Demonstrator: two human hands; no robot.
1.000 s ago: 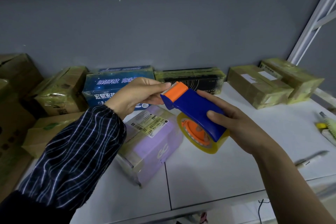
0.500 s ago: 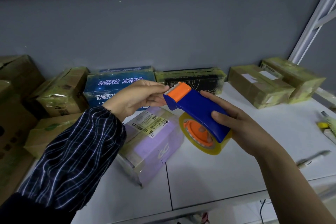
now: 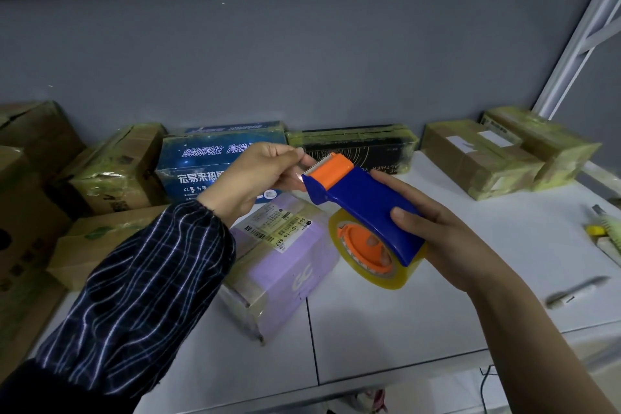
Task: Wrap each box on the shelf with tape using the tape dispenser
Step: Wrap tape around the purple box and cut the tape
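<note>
You are gripping the tape dispenser in your right hand, fingers curled round its blue body and thumb lying on top. You are holding it in the air above the white shelf, just beside the purple box. Your left hand is pinching at the orange cutter head, thumb and fingertip closing on what looks like the free tape end. The film is clear and hard to make out.

The dispenser is probably handling light and rigid: smooth moulded plastic, a wedge-shaped shell over a glossy amber tape roll on an orange hub. The rear of the blue shell is offering the safest hold, well away from the serrated teeth. The tape itself is likely behaving thin, limp and sticky, clinging to itself if you are letting it slacken.

The purple box is lying flat, a matte cardboard block with a printed label and shiny yellowish tape bands, which may be making it slippery. Pressing down on a flat face is looking safer than squeezing the corners. Along the back wall, the blue box and black box are sitting under yellowish film.
</note>
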